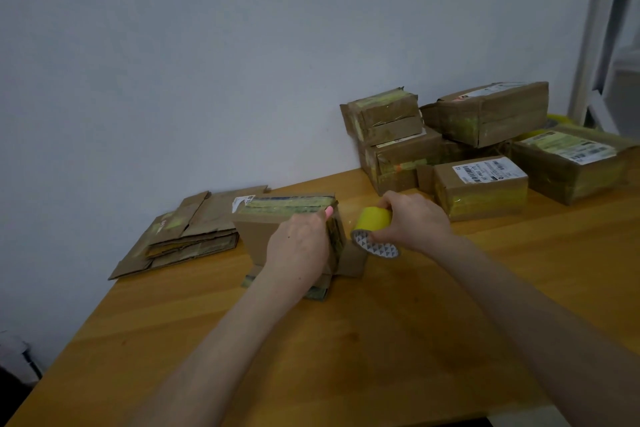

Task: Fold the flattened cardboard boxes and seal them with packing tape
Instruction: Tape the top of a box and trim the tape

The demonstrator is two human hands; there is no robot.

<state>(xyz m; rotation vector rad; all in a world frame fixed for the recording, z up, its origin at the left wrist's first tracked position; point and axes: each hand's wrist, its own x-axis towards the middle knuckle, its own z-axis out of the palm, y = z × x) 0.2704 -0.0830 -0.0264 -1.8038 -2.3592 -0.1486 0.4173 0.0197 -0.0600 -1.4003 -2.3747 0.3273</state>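
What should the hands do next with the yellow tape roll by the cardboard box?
Probably pull the yellow roll of packing tape, in the right hand, down the right side of the brown cardboard box while the left hand presses on it. The roll sits at that box's edge, and a flap sticks out at its base, so that side looks unsealed.

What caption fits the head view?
Left hand presses a cardboard box while right hand holds yellow tape roll beside it.
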